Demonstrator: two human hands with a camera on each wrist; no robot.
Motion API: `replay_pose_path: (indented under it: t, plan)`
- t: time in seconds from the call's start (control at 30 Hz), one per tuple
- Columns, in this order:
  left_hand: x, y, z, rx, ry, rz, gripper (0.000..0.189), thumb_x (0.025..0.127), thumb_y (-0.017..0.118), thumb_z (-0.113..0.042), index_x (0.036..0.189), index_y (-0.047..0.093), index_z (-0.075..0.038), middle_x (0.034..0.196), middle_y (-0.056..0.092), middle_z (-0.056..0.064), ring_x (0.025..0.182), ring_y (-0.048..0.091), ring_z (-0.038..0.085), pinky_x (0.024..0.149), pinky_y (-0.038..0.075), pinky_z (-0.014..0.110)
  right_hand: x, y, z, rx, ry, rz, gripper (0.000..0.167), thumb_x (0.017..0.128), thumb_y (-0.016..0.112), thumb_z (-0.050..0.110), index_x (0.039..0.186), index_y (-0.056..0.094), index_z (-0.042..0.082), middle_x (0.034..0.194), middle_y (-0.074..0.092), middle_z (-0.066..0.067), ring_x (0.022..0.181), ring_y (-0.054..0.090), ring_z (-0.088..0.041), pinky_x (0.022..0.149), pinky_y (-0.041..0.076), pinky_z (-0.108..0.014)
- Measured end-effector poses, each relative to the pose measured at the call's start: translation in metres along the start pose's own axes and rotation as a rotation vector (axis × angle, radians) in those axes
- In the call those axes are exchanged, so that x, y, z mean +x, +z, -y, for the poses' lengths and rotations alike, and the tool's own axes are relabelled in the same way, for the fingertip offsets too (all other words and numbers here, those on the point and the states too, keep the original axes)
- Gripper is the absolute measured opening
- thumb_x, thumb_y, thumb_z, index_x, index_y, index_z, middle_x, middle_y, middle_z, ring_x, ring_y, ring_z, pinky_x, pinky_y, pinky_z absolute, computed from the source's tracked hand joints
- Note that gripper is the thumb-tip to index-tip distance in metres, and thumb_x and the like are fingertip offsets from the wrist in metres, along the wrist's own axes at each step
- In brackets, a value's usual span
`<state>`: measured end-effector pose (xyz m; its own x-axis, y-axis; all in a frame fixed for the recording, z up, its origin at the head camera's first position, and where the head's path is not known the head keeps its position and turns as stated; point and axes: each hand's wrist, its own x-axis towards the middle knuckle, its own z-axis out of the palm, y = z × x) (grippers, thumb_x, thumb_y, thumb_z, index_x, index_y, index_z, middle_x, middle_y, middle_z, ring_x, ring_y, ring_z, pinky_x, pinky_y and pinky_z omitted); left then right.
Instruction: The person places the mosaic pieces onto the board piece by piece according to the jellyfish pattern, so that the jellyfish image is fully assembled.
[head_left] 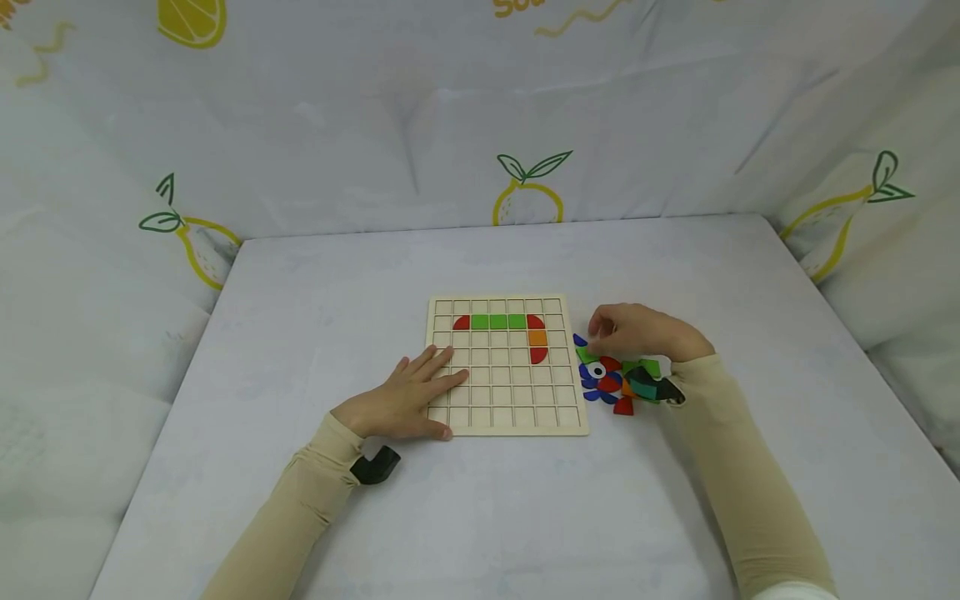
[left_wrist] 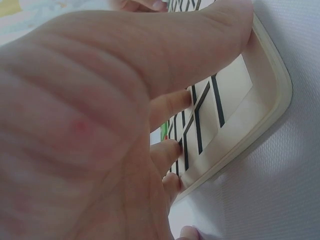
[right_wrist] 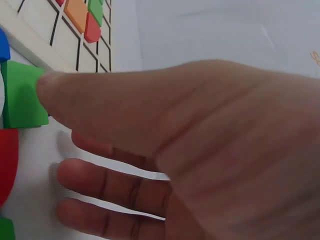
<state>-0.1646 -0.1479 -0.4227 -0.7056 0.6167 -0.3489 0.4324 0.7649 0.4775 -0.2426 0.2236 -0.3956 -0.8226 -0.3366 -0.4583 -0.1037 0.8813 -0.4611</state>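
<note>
The left hand (head_left: 405, 404) rests with spread fingers on the left side of the pale board (head_left: 500, 417), which lies on the table (head_left: 465, 517); its grip is released, and I suppose that this flat hold is to prevent the board from sliding. The right hand (head_left: 637, 331) is just beyond the opposite edge, where the loose pieces (head_left: 609, 379) lie near, probably so that the reach is short. Its thumb touches a green piece (right_wrist: 22, 95), but I cannot tell if the grip also pinches it. On the board, three green squares (head_left: 498, 322) stand in a row between red pieces, and below the right end come an orange square (head_left: 537, 337) and one more red piece (head_left: 538, 356); the grid seems to make them straight. The board looks like smooth wood, with thin dark grooves and a rounded corner. The pieces are flat and brightly coloured, some square, some with a curved side, and one round piece (head_left: 596, 370) resembles an eye. The table's white covering shows a fine woven texture.
</note>
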Motion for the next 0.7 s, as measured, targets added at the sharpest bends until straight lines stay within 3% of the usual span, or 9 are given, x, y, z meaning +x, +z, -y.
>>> replay_pose_path:
  t: [0.17,0.7]
  plan:
    - [-0.0007,-0.0007,-0.0003,-0.005,0.01,-0.002,0.087,0.09,0.076,-0.037,0.161,0.03,-0.016,0.172,0.001,0.014,0.16,-0.005,0.037,0.128,0.002,0.065,0.0018,0.0032,0.0004,-0.016,0.032,0.014,0.039,0.092,0.072,0.039,0.114,0.062,0.008,0.101,0.062,-0.008,0.094,0.056,-0.024,0.077,0.049,-0.032]
    - [-0.0008,-0.0008,-0.0013,-0.008,-0.003,0.0,0.087,0.089,0.076,-0.037,0.161,0.03,-0.017,0.172,0.002,0.013,0.16,-0.004,0.037,0.128,0.003,0.064,0.0065,0.0048,-0.0021,-0.007,0.041,0.02,0.039,0.093,0.071,0.034,0.119,0.06,0.007,0.11,0.062,-0.012,0.099,0.056,-0.026,0.082,0.051,-0.034]
